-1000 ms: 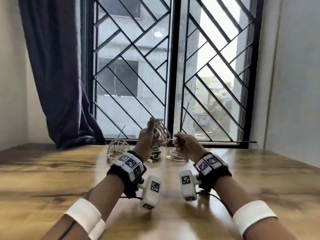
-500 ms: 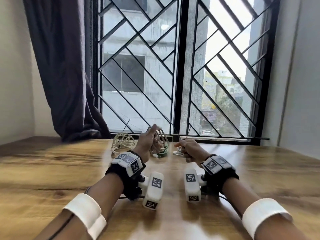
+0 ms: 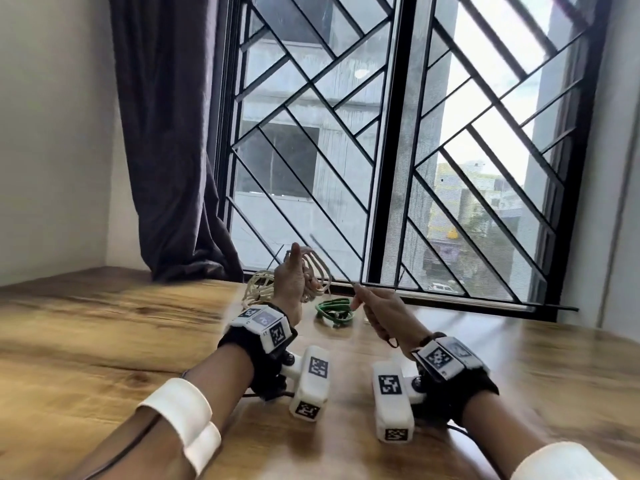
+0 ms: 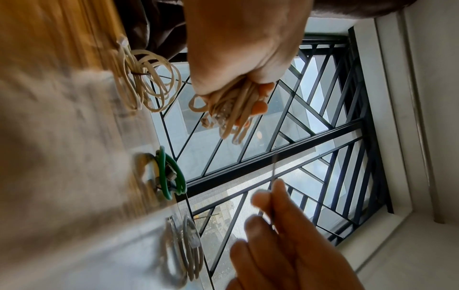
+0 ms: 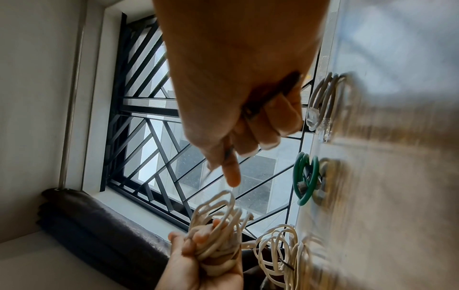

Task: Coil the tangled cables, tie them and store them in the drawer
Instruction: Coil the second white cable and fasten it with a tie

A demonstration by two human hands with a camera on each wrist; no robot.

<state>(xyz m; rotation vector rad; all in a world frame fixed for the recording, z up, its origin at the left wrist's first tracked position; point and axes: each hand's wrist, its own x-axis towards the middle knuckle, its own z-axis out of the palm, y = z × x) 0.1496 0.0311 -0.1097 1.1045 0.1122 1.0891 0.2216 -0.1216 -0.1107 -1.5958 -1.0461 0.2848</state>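
While the cream cable coil was gripped upright in the left hand, its loops bunched inside the curled fingers and the thumb raised, a thin dark tie was pinched in the right hand. The tie was seen slanting up from the right hand's fingertips toward the top of the held coil; whether its far end touched the loops could not be told through the blur. The bundle was judged to be held off the table so that the tie could be passed round it, the free hand being left to feed the strip.

Beyond the left hand, a second cream coil lay on the wood, a dark tie apparently round its waist. Between the two hands and slightly beyond, a green coil lay flat, clear plugs visible at its ends. Beyond the right hand, a grey coil rested near the window frame. These three were judged already bundled and set aside within reach. No drawer was shown in any view.

Materials noted: cables round in section, smooth plastic jacket, springy, the loops uneven and spreading where not clamped. Tie narrow, flat, stiff enough to stand straight. Table glossy wood grain, reflecting window light. Curtain dark, heavy cloth, bunched beyond the left hand.
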